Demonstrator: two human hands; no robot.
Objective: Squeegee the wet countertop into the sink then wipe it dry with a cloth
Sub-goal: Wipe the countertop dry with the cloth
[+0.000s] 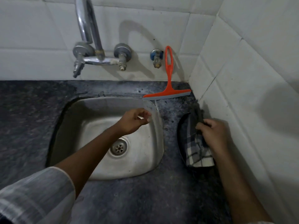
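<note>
Head: squeegee [168, 81] handle wallward, upright

A dark speckled countertop [145, 199] carries an orange squeegee [168, 92] leaning on the wall; a checked cloth [196, 152] beside the sink.

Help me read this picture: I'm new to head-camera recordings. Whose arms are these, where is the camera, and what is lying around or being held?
There is no machine here. A camera worn on a person's head looks down at their own arms. The left hand hovers empty over the steel sink. The right hand grips a checked cloth on the dark countertop beside the sink. An orange squeegee stands against the tiled wall, its blade on the counter. The tap is mounted above.
</note>
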